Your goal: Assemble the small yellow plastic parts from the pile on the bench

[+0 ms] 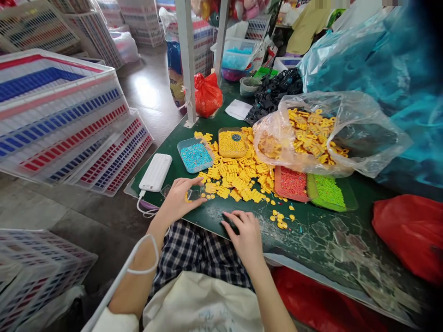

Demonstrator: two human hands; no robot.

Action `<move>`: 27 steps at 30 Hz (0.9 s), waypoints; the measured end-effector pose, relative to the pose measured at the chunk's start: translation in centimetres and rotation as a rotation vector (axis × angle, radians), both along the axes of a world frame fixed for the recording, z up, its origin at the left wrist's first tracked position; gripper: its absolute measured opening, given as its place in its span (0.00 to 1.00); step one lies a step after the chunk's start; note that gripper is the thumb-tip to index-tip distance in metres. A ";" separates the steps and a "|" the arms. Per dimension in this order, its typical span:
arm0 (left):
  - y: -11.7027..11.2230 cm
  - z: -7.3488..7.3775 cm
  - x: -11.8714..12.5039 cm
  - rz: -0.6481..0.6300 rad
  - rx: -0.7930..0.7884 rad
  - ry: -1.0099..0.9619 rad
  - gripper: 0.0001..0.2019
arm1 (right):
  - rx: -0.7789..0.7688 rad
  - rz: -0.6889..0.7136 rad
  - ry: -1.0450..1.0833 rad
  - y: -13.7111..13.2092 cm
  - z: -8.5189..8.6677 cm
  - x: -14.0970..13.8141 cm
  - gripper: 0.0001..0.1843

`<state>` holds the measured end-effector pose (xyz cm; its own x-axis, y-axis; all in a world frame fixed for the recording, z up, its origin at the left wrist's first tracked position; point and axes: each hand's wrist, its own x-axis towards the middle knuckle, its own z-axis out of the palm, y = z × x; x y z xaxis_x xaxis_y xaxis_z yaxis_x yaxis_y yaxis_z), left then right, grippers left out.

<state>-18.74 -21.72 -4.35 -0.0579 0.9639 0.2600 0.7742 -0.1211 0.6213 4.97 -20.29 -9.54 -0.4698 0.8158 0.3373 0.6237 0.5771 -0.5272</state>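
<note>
My left hand rests at the table's near edge, thumb and index finger spread apart. Between them, on the table, lies a small clear plastic piece, with yellow bits close by. My right hand hovers over or rests on the table edge, fingers slightly bent and thumb apart, with nothing visible in it. Beyond both hands spreads a pile of flat yellow plastic parts. Small yellow discs lie right of my right hand. Behind the pile stand trays of blue beads and yellow beads.
Red beads and green beads fill trays at the right. A clear bag holds more yellow parts. A white power bank with a cable lies at left. Clear plastic pieces litter the right side. Crates stand left.
</note>
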 end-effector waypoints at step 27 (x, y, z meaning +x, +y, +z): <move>-6.4 7.6 -1.5 -0.341 0.161 -0.034 0.33 | -0.148 0.213 0.190 6.3 4.2 -10.5 0.22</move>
